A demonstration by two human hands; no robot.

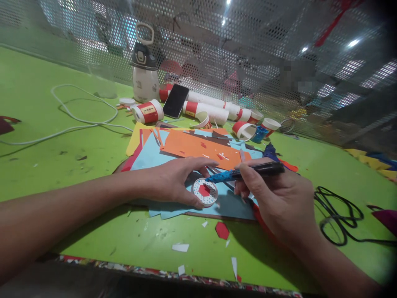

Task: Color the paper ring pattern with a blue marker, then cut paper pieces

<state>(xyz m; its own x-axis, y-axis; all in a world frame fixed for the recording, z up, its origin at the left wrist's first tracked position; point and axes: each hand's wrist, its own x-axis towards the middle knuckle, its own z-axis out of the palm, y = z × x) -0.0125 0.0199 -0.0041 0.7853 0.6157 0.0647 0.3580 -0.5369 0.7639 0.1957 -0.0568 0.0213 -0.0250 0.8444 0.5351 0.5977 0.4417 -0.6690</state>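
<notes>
A small round white disc (201, 200) with a red hexagon at its middle and small dark marks around it lies on light blue paper (229, 209). Around its left side curve the thumb and fingers of my left hand (170, 182), holding it at the edge. My right hand (279, 198) grips a black pen (263, 169) whose front part is blue, its tip at the disc's upper edge. Below my right hand's fingers, part of a dark, shiny object is visible, mostly covered.
Orange paper (192, 147) lies behind my hands. Farther back are a bottle (145, 82), a phone (176, 101) and several paper cups (149, 111). A white cable (74, 123) runs left, a black cable (341, 207) right. Paper scraps (180, 247) and a red hexagon (222, 230) lie in front.
</notes>
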